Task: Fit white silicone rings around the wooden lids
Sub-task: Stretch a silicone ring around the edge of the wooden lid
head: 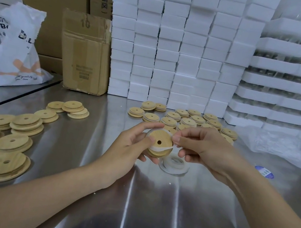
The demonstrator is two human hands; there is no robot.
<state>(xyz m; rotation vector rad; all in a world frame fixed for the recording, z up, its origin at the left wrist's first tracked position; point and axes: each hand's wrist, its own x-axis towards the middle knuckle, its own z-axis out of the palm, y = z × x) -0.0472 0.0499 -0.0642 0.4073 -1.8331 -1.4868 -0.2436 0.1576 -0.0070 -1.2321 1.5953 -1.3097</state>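
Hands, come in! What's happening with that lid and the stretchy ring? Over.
Left hand grips wooden lid. Right hand pinches white ring, stretched partway over lid, not seated. Nothing in the way; spare rings on table below.

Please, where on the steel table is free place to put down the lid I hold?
Bare steel lies in the near middle of the table, between both forearms, and in a strip between the plain lids on the left and the left hand. Crowded: far lids beyond the held lid; loose rings under it.
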